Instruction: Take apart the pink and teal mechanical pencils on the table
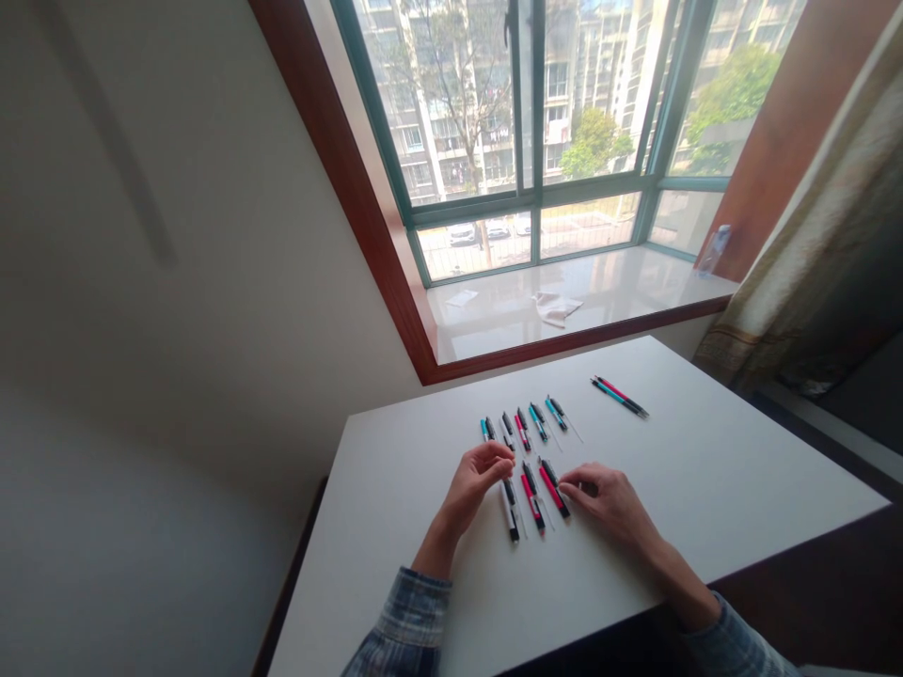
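Retractable pens (532,501): light, stiff, slick, best pinched mid-barrel. My left hand (486,480) pinches closed, any hold unclear; my right hand (607,498), half-open, nears a red pen (554,492).

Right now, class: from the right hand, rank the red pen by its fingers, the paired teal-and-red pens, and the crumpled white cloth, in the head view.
Right hand:
1. Red pen: at its fingertips.
2. Teal-and-red pens: on the table, right.
3. White cloth: on the windowsill.
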A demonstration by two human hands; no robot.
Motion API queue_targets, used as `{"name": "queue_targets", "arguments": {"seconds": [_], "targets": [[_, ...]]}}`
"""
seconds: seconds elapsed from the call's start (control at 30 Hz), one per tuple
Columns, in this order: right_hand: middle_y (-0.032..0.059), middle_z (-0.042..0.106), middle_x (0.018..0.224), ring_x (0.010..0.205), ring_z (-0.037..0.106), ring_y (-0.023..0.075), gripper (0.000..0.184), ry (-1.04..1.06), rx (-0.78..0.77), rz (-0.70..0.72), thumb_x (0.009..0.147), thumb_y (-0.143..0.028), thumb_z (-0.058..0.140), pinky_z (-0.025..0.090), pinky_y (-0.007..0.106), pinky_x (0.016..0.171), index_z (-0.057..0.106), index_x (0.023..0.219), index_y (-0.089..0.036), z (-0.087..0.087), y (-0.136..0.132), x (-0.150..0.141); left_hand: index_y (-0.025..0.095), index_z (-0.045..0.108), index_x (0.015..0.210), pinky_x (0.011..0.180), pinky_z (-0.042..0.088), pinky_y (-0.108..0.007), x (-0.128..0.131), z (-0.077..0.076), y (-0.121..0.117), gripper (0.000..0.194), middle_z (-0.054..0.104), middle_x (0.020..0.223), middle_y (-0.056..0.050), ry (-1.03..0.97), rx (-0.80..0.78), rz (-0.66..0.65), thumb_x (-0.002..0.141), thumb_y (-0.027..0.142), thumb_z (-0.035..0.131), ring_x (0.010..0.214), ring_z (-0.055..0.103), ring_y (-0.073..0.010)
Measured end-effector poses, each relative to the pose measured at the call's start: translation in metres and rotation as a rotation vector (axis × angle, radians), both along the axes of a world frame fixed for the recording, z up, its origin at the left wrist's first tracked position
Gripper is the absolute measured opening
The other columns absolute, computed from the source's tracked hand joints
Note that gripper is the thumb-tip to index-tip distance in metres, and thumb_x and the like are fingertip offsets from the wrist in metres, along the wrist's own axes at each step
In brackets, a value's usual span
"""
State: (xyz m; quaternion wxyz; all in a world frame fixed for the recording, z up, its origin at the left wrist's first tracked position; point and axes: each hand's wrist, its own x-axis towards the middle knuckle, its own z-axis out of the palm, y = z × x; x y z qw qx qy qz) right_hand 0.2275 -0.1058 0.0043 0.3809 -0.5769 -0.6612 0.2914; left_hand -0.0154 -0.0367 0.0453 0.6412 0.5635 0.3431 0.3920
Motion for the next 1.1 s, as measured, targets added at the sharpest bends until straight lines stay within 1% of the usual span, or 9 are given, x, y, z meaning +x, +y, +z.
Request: {"name": "queue_targets", "arguments": {"seconds": [0.1,0.37,0.53,0.63,0.73,0.8,0.9,1.0,1.1], "targets": [[0.0060,0.077,0.088,0.079,0.067,0.0225,0.030,-0.014,0.009,-0.004,0.094,-0.046,0.061,0.050,0.033,0.074,0.082,0.091,-0.024,-0.002,0.000,0.001,0.014,0.072,0.088,0.074,0.045,-0.025,0.000,0.000,0.000,0.023,0.064,0.081,-0.002,-0.001,0.001,-0.002,0.082,0.035,0.080,0.074,0.057,-0.0139],[0.0034,0.077,0.089,0.073,0.065,0.0199,0.028,0.061,-0.006,-0.063,0.095,-0.044,0.061,0.049,0.031,0.069,0.080,0.091,-0.025,-0.005,-0.002,0.003,0.015,0.073,0.090,0.077,0.046,-0.027,-0.002,-0.002,0.000,0.025,0.066,0.084,-0.003,0.005,0.020,-0.009,0.084,0.038,0.078,0.077,0.058,-0.0151],[0.0020,0.077,0.085,0.071,0.065,0.0193,0.028,0.023,0.006,-0.032,0.096,-0.045,0.059,0.050,0.030,0.067,0.079,0.091,-0.025,0.008,-0.001,0.008,0.015,0.073,0.090,0.078,0.047,-0.027,-0.002,-0.003,0.001,0.025,0.066,0.084,-0.004,0.004,0.020,0.004,0.084,0.038,0.078,0.078,0.059,-0.0155],[0.0023,0.077,0.085,0.073,0.067,0.0200,0.028,-0.047,0.110,-0.039,0.096,-0.044,0.059,0.050,0.031,0.069,0.078,0.090,-0.025,0.024,0.012,0.023,0.014,0.073,0.090,0.077,0.046,-0.027,-0.002,-0.005,0.000,0.026,0.066,0.083,-0.003,-0.006,0.016,0.010,0.084,0.039,0.078,0.077,0.058,-0.0152],[0.0031,0.077,0.086,0.074,0.067,0.0206,0.027,-0.161,0.237,-0.079,0.097,-0.043,0.058,0.050,0.031,0.069,0.077,0.092,-0.024,0.032,0.045,0.048,0.014,0.072,0.089,0.075,0.046,-0.027,-0.003,-0.006,0.000,0.028,0.065,0.081,-0.004,-0.015,-0.001,0.017,0.083,0.041,0.079,0.075,0.058,-0.0151],[0.0038,0.077,0.087,0.075,0.067,0.0216,0.026,-0.271,0.306,-0.156,0.097,-0.042,0.058,0.050,0.032,0.074,0.077,0.091,-0.024,0.027,0.074,0.068,0.014,0.072,0.087,0.073,0.045,-0.027,-0.003,-0.005,0.000,0.030,0.065,0.079,-0.003,-0.013,-0.007,0.027,0.082,0.042,0.079,0.073,0.057,-0.0150],[0.0100,0.077,0.091,0.088,0.065,0.0271,0.029,-0.444,0.377,-0.445,0.097,-0.038,0.054,0.048,0.036,0.080,0.076,0.093,-0.019,0.005,0.113,0.094,0.014,0.072,0.086,0.073,0.045,-0.027,-0.002,-0.002,0.001,0.030,0.064,0.078,-0.003,-0.010,-0.004,0.034,0.081,0.043,0.079,0.072,0.056,-0.0148],[0.0128,0.077,0.093,0.089,0.062,0.0286,0.029,-0.514,0.361,-0.496,0.097,-0.036,0.053,0.047,0.037,0.081,0.076,0.094,-0.018,-0.021,0.132,0.110,0.014,0.072,0.086,0.073,0.045,-0.027,-0.002,0.001,0.002,0.028,0.064,0.078,-0.003,-0.017,0.006,0.041,0.083,0.041,0.078,0.072,0.056,-0.0145],[0.0133,0.077,0.097,0.094,0.061,0.0293,0.027,-0.529,0.358,-0.521,0.096,-0.033,0.053,0.045,0.039,0.085,0.075,0.100,-0.019,-0.035,0.134,0.117,0.014,0.072,0.085,0.073,0.045,-0.026,-0.002,0.002,0.002,0.026,0.063,0.077,-0.002,-0.028,0.015,0.053,0.083,0.039,0.078,0.071,0.055,-0.0139]]}}
